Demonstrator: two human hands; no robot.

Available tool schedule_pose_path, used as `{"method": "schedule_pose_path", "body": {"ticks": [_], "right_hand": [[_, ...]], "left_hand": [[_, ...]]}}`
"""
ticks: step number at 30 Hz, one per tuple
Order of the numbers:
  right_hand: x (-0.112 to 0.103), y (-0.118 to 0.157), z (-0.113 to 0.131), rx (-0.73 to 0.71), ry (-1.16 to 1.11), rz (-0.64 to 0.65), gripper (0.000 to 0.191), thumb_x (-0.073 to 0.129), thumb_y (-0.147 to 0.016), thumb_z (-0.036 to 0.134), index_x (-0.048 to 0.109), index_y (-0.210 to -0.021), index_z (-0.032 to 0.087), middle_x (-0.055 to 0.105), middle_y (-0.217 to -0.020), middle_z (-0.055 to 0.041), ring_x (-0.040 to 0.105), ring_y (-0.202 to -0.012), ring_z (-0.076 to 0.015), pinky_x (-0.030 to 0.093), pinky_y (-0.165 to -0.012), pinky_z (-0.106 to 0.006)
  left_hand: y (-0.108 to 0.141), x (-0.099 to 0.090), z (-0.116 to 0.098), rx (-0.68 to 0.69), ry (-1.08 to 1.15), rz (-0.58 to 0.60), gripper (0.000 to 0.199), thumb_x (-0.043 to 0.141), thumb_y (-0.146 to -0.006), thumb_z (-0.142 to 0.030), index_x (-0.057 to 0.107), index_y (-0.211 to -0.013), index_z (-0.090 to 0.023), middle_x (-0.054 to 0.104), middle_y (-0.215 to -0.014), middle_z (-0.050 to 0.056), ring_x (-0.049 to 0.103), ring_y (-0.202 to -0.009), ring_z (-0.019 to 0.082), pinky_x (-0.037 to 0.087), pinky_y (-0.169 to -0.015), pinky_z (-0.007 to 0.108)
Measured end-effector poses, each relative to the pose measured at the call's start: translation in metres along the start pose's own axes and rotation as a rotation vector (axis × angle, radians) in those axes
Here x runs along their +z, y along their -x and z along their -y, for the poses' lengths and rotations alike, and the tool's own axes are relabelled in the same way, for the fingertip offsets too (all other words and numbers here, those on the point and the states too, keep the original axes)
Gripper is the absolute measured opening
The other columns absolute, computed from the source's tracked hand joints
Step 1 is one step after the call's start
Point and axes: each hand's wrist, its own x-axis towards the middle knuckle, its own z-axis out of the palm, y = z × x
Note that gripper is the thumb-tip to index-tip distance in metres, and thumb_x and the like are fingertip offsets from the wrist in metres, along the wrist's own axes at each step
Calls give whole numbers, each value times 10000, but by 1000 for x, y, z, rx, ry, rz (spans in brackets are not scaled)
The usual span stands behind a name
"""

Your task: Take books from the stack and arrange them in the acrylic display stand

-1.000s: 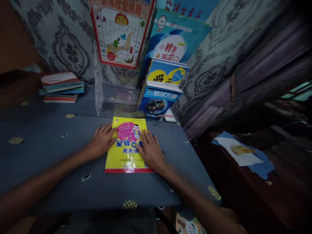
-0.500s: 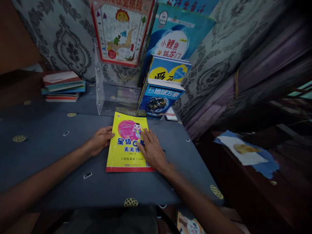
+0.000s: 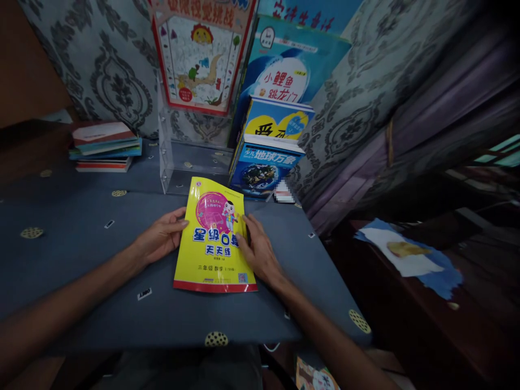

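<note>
A yellow workbook with a pink circle, a cartoon child and a red bottom strip is in front of me, cover up and slightly bowed. My left hand grips its left edge, thumb on the cover and fingers partly hidden behind. On the opposite edge, my right hand has its thumb over the cover and its other fingers along the side, closed on the book. Whether the whole workbook is off the table I cannot tell.
Behind the workbook stands a clear acrylic rack with a red-bordered book and several blue books. A pile of books lies at the back left. The patterned tablecloth ends at the right, beside a lower dark surface with blue-and-white paper.
The workbook's upper part has risen and its cover now bows. My right hand has slid from lying on the cover to gripping the right edge.
</note>
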Motion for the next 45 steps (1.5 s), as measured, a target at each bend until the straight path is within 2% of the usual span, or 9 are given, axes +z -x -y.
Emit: {"method": "schedule_pose_path", "body": {"ticks": [5,10,14,17,19,26,36,42,45], "right_hand": [[-5,-7,7,259,-752,73,768,749,-787,506,437,-1438,244,716,-1245,-131,751,-956,-295,644,-766,-458],[-19,-13,17,388,-1134,202,517,871,-681,454,686,-1081,185,794,-979,-82,755,-792,-228,616,-691,-329],[-25,-12,21,390,-1259,261,433,884,-688,375,728,-1056,207,789,-923,-41,679,-651,-124,452,-451,-174],[-26,-10,21,410,-1277,309,387,870,-718,341,735,-1065,233,777,-892,-22,612,-594,-79,269,-345,-126],[-27,-9,20,410,-1263,326,410,864,-726,344,723,-1100,254,773,-903,-20,617,-600,-81,246,-329,-115],[-31,-11,26,269,-1161,326,478,802,-796,460,640,-1190,242,754,-813,-18,691,-595,-142,532,-414,-192],[-46,-36,61,-169,-867,152,426,682,-882,561,679,-1179,257,741,-944,-40,664,-727,-143,558,-599,-223],[-22,-26,54,-190,-794,33,370,610,-933,552,690,-1128,247,728,-929,-48,594,-638,-127,541,-599,-240],[-9,-20,44,-169,-806,31,348,601,-947,524,667,-1158,255,729,-999,-58,646,-753,-160,574,-722,-287]], "left_hand": [[0,-3,-2,43,4,28,463,692,-835,-212,579,-1284,-194,735,-1196,113,733,-1013,260,614,-877,385],[2,-5,-5,63,86,86,476,719,-829,-177,581,-1284,-201,760,-1122,76,748,-928,209,617,-820,308],[5,-3,-7,71,162,125,469,735,-821,-149,603,-1267,-208,773,-1077,47,750,-908,181,609,-818,269],[8,-3,-9,73,186,159,433,733,-825,-136,631,-1240,-207,772,-1093,44,750,-913,182,610,-817,271],[8,-3,-10,74,199,172,431,743,-821,-139,642,-1234,-210,775,-1089,46,753,-903,185,613,-811,277],[10,-2,-16,134,195,160,455,795,-801,-207,658,-1233,-244,785,-1088,43,762,-897,200,615,-801,289],[11,0,-27,280,94,50,467,816,-738,-330,716,-1189,-268,752,-1199,48,659,-1188,311,520,-1014,397],[8,-8,-16,279,-6,73,448,810,-712,-375,755,-1139,-252,762,-1173,75,660,-1171,357,515,-1004,446],[5,-14,-8,235,-16,47,451,811,-696,-381,760,-1127,-258,775,-1126,70,675,-1136,356,528,-973,450]]}}
